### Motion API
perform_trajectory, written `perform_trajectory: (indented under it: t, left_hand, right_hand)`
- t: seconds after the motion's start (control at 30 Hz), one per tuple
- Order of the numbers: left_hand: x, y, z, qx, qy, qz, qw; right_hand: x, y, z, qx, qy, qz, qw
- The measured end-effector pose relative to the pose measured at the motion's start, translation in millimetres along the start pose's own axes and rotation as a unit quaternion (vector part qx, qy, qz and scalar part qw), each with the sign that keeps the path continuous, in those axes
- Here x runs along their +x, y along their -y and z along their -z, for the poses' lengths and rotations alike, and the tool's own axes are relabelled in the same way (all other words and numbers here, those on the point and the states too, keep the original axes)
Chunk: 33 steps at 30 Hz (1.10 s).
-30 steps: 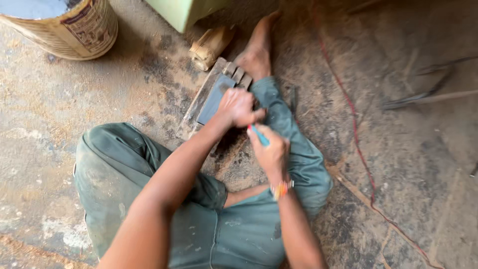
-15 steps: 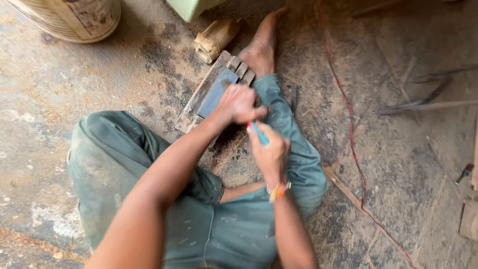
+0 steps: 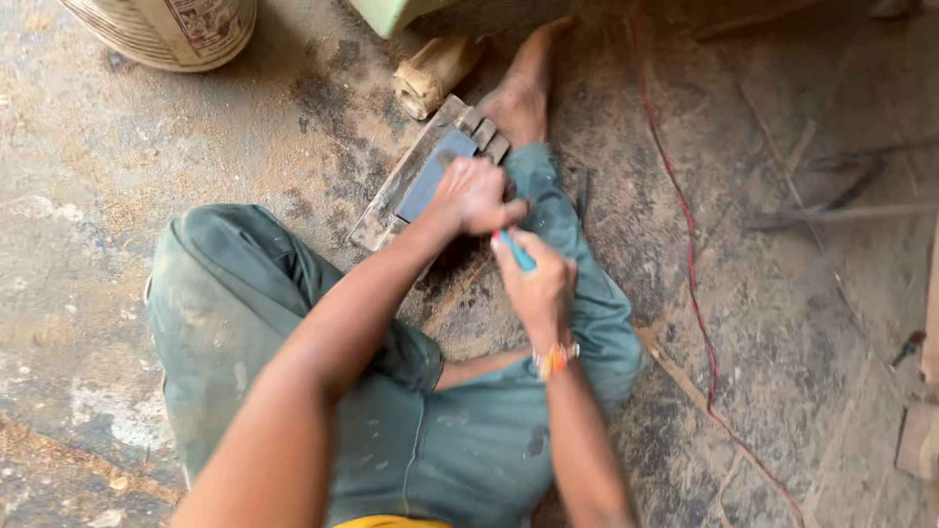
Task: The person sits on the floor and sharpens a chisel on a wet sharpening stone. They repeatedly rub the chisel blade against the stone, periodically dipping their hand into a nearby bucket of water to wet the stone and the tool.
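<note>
Fingers of the right hand [image 3: 536, 284] close around a blue handle [image 3: 515, 251], left hand [image 3: 472, 196] fisted just beyond them over the grey stone [image 3: 430, 178], its grasp unclear.

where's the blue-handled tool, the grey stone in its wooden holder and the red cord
blue-handled tool [image 3: 515, 250], head view, on the blue handle showing above the right hand
grey stone [image 3: 431, 177], head view, on its flat top face
red cord [image 3: 691, 284], head view, mid-run on the floor

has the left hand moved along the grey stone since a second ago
Cannot tell. The left hand sits at the near end of the grey stone, much as earlier; the small difference could be head camera motion.
</note>
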<state>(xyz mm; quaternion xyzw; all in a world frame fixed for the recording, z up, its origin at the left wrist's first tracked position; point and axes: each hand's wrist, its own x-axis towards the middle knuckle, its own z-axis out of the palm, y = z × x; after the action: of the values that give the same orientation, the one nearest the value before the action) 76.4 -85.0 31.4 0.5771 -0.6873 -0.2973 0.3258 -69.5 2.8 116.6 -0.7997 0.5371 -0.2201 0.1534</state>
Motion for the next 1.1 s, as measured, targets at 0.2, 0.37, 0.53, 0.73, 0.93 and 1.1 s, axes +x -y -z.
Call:
perform_trajectory:
  t: [0.2, 0.37, 0.53, 0.73, 0.93, 1.1]
  left_hand:
    - [-66.6, -7.5, 13.5, -0.032, -0.026, -0.028, 0.999]
    - [-55.0, 18.1, -10.9, 0.000, -0.002, -0.032, 0.999]
    - [23.7, 1.2, 0.5, -0.024, -0.077, -0.079, 0.994]
    - [-91.1, -13.7, 4.9, -0.006, 0.036, -0.037, 0.999]
    - [-9.7, -5.5, -27.1, -0.030, 0.020, -0.010, 0.999]
    - [7.0, -21.7, -13.3, -0.012, -0.014, -0.041, 0.999]
  right_hand:
    - [-42.5, 58.2, 2.9, 0.000, 0.023, 0.027, 0.999]
    - [-42.9, 42.1, -8.9, -0.068, 0.022, -0.052, 0.996]
    - [17.2, 3.8, 0.0, -0.007, -0.019, 0.003, 1.000]
    - [-77.0, 47.5, 2.1, -0.098, 0.062, 0.017, 0.993]
    - [-21.5, -14.0, 4.0, -0.002, 0.042, -0.098, 0.994]
    - [-3.3, -2.6, 16.8, 0.019, -0.006, -0.020, 1.000]
